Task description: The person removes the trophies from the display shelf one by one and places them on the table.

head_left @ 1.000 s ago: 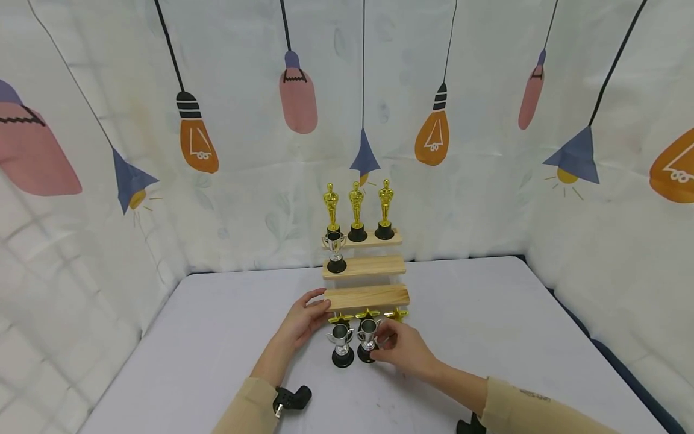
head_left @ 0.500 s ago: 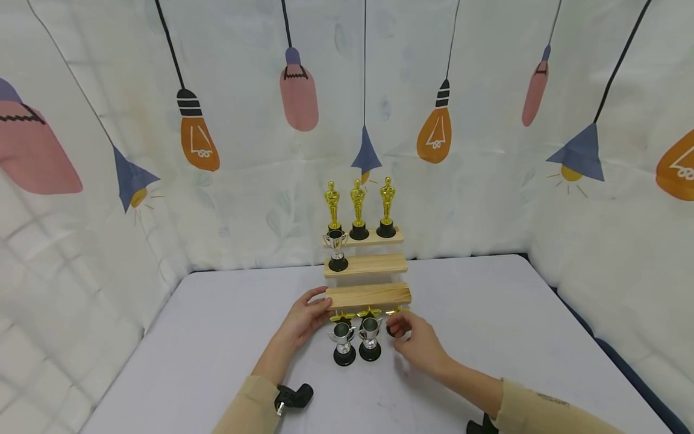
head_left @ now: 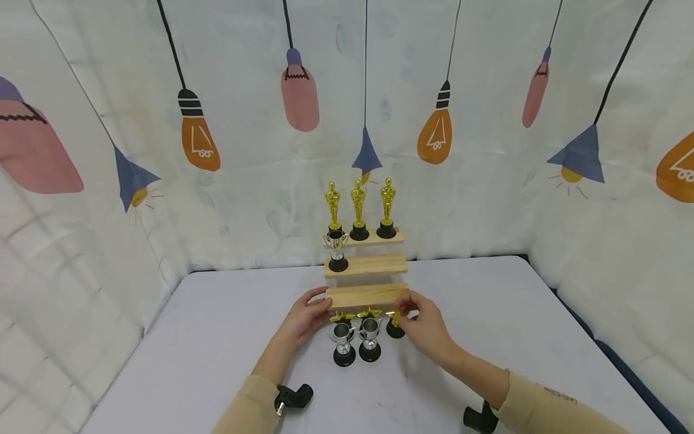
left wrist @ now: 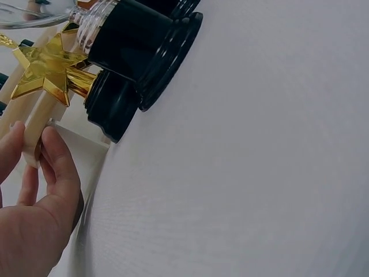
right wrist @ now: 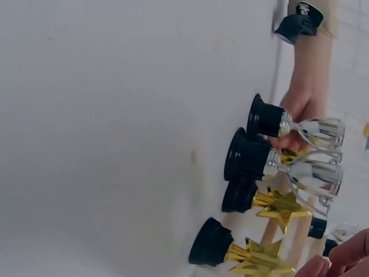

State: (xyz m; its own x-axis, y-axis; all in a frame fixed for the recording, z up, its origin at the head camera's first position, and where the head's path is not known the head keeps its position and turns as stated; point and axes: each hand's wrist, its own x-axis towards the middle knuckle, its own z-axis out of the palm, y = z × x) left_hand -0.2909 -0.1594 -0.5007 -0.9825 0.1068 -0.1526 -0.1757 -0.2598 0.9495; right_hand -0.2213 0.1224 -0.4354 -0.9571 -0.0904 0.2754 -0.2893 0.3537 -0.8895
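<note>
My left hand point(head_left: 302, 319) grips the left end of the lowest wooden shelf point(head_left: 364, 296), thumb in front in the left wrist view. My right hand point(head_left: 428, 325) has curled fingers at that shelf's right end, close to the right-hand gold star trophy point(head_left: 396, 329); whether they hold the star or the shelf I cannot tell. This star trophy point(right wrist: 259, 259) stands upright on its black base in the right wrist view. Two silver cup trophies point(head_left: 370, 340) stand in front of two more star trophies point(head_left: 369, 313), which they partly hide.
A third silver cup point(head_left: 336, 242) stands at the left of the middle shelf point(head_left: 376, 264). Three gold figure trophies point(head_left: 358, 202) stand on the top shelf point(head_left: 374, 239). The white-covered table point(head_left: 238, 325) spreads around, with a printed cloth point(head_left: 255, 199) behind.
My right hand has left the second silver cup, which stays standing, and has moved right and away from me to the right-hand star trophy and shelf end. My left hand stays put.
</note>
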